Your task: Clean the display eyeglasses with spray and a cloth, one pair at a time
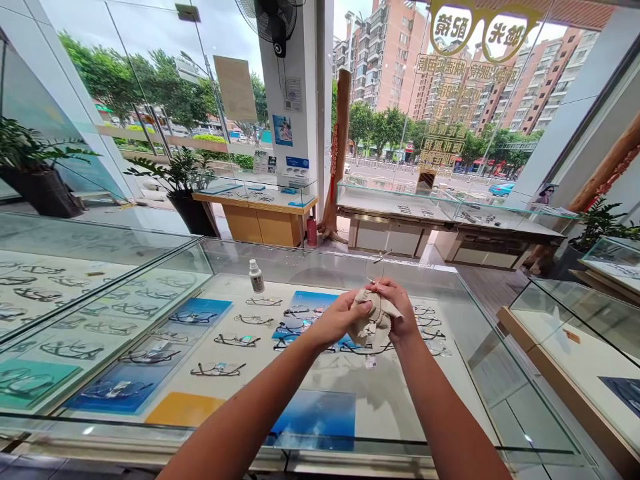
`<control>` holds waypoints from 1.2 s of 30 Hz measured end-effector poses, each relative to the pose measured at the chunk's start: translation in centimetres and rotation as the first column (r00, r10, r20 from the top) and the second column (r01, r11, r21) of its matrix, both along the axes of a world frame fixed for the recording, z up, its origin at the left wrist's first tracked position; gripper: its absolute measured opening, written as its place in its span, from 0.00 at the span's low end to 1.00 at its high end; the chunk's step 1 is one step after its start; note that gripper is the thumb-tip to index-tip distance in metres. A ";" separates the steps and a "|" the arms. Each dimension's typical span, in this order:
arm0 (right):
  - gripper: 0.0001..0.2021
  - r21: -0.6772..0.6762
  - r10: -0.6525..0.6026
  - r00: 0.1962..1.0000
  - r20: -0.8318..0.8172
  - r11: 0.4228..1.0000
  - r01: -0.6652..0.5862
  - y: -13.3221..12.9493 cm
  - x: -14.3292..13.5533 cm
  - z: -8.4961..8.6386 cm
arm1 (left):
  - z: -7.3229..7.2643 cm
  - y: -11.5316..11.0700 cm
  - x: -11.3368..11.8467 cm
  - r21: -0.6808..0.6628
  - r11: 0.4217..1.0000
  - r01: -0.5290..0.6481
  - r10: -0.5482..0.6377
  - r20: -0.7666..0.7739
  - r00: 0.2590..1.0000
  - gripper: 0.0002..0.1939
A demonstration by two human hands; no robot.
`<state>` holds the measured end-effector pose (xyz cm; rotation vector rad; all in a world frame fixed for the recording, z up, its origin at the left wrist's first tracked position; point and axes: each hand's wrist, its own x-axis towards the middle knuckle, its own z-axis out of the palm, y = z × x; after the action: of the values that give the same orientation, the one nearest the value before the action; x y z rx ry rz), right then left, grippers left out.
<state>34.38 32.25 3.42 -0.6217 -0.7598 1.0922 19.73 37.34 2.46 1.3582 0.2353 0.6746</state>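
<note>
Both my hands meet above the glass display case [400, 393], right of the middle of the view. My left hand [343, 313] pinches a beige cleaning cloth [373, 319], thumb on top. My right hand [397, 303] is closed around the other side of the cloth and a pair of thin-rimmed eyeglasses [375, 268]. One round lens of the eyeglasses sticks up past my fingers; the other part is hidden by the cloth and hands. A small white bottle [257, 277] stands upright on the glass, left of my hands.
Inside the case lie rows of eyeglasses [219, 369] on blue and orange cards. A second glass case [60, 287] adjoins at the left, another [580, 333] stands at the right. Farther back are a wooden counter [265, 223], potted plants [187, 187] and large windows.
</note>
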 end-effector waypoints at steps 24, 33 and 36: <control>0.09 -0.044 0.002 1.000 -0.007 0.999 -0.002 0.1 0.0 0.0 | 0.7 -0.1 -0.2 -0.015 1.000 0.001 -0.001 -0.026 1.000 0.29; 0.09 0.004 0.008 0.996 0.084 1.000 -0.008 0.1 -0.8 0.0 | 0.1 -0.6 0.9 0.022 0.982 -0.185 0.185 0.011 0.983 0.26; 0.08 0.009 0.015 0.995 0.094 1.000 -0.016 0.0 -0.9 0.1 | 0.0 -0.6 1.1 0.020 0.972 -0.236 0.236 0.002 0.972 0.28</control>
<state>33.50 32.26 3.51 -0.6636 -0.8524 1.0788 20.82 36.69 2.50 1.3614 0.3956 0.8769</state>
